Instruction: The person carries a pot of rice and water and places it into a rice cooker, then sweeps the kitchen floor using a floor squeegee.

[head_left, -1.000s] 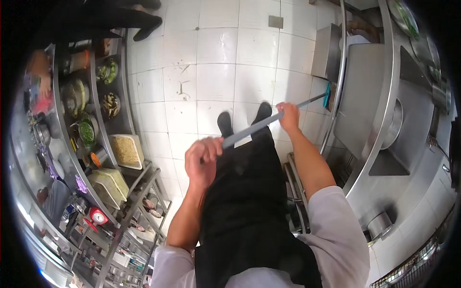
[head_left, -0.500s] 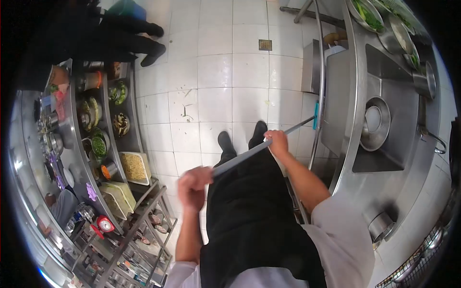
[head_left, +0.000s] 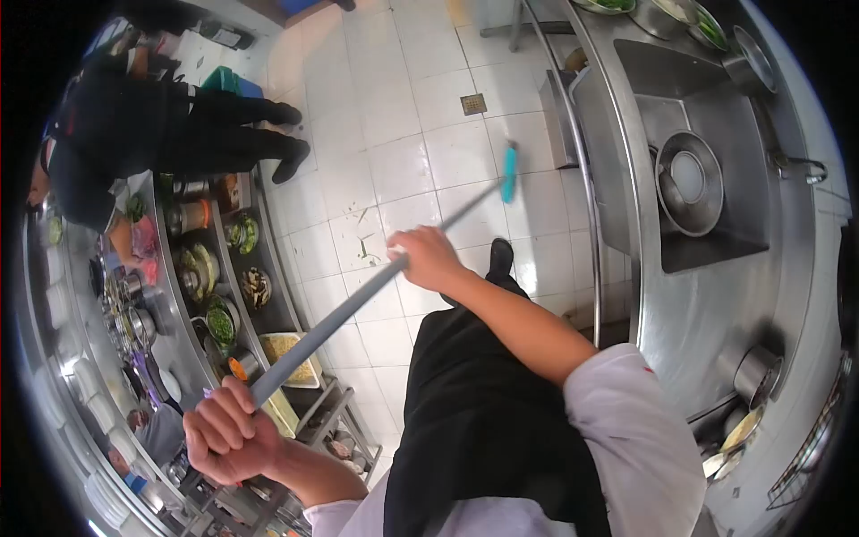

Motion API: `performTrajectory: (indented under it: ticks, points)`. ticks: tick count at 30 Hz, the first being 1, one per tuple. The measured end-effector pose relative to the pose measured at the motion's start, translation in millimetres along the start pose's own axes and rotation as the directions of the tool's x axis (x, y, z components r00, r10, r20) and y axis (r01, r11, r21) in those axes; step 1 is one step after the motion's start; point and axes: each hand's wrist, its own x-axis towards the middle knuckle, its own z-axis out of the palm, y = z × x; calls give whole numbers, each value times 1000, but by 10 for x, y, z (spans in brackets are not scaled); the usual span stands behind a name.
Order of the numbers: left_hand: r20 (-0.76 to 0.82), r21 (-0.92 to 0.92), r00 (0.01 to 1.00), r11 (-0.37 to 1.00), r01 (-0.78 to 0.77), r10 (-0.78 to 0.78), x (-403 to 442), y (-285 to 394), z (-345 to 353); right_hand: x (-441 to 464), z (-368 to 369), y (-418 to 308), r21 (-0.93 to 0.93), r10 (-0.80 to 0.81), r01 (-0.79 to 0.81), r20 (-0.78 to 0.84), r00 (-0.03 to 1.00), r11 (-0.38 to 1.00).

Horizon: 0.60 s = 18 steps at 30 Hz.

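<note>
A long grey-handled broom (head_left: 335,327) slants across my view, its narrow teal head (head_left: 509,174) down at the white tiled floor. Its bristles cannot be made out. My left hand (head_left: 231,436) is closed round the upper end of the handle, at lower left. Farther down the shaft, my right hand (head_left: 428,258) also grips it, fingers wrapped over. Green scraps (head_left: 365,251) lie on the tiles, left of the broom head and apart from it.
On the right, a steel sink (head_left: 716,157) holds metal bowls behind a rail (head_left: 586,179). Steel shelves (head_left: 268,268) with food containers line the left. A person in dark clothes (head_left: 125,116) stands there at upper left. A floor drain (head_left: 473,104) lies ahead.
Both hands have moved left with the broom. Its head has swung from beside the right-hand rail to the open floor. My view has turned, showing more of the person at left.
</note>
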Motion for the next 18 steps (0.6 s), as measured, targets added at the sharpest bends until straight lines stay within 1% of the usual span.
performTrajectory:
  ticks: [1, 2, 3, 4, 5, 6, 7, 8, 9, 11, 12, 13, 14, 15, 16, 17, 18]
  points:
    - [9, -9, 1000, 1000, -1, 1, -23, -38, -75, -218, -43, 29, -19, 20, -20, -14, 1000, 1000]
    - [-56, -28, 996, 997, 74, -75, -77, -180, -169, -439, -99, 78, -39, 37, -38, -26, 999, 999]
    - [-117, -54, 981, 988, 147, -153, -148, -356, -252, -658, -219, 111, -98, 150, -144, 55, 987, 985]
    - [-131, -14, 963, 972, 235, -235, -286, -582, -288, -906, -122, 392, -115, 319, -309, 72, 945, 944]
    - [-149, 26, 936, 945, 325, -318, -465, -830, -285, -1095, -107, 630, -144, 469, -449, 155, 870, 882]
    - [-95, 3, 883, 887, 462, -459, -608, -1041, -292, -1345, 20, 930, -160, 454, -436, 96, 886, 886]
    - [-22, -42, 861, 861, 507, -508, -734, -1264, -293, -1550, 156, 1132, -319, 513, -479, 24, 858, 817]
    - [20, -13, 858, 858, 513, -513, -863, -1440, -313, -1678, 244, 1235, -395, 565, -513, 20, 825, 762]
    - [81, -3, 830, 832, 554, -552, -925, -1462, -326, -1706, 399, 1323, -395, 568, -518, 13, 823, 759]
    - [58, 23, 872, 874, 486, -486, -951, -1384, -525, -1632, 698, 1433, -353, 564, -500, 104, 819, 791]
    - [2, -9, 880, 879, 476, -476, -878, -1235, -658, -1464, 780, 1242, -358, 496, -422, 145, 856, 833]
    - [31, 39, 920, 920, 390, -391, -735, -1015, -635, -1268, 994, 1158, -283, 410, -369, 99, 907, 885]
    - [95, 156, 933, 931, 331, -347, -626, -817, -610, -1043, 1186, 1127, -237, 139, -124, 46, 989, 964]
    - [166, 184, 945, 951, 250, -280, -523, -649, -570, -734, 1383, 1047, -141, 58, -67, -67, 996, 988]
    - [264, 191, 944, 970, 150, -198, -432, -527, -541, -438, 1417, 823, -112, 14, -27, -117, 993, 993]
    - [331, 228, 933, 971, 67, -142, -380, -423, -506, -184, 1415, 586, -29, 24, -31, -212, 977, 999]
    - [364, 199, 929, 980, -14, -61, -355, -342, -545, 19, 1422, 400, 15, 13, -10, -247, 969, 1000]
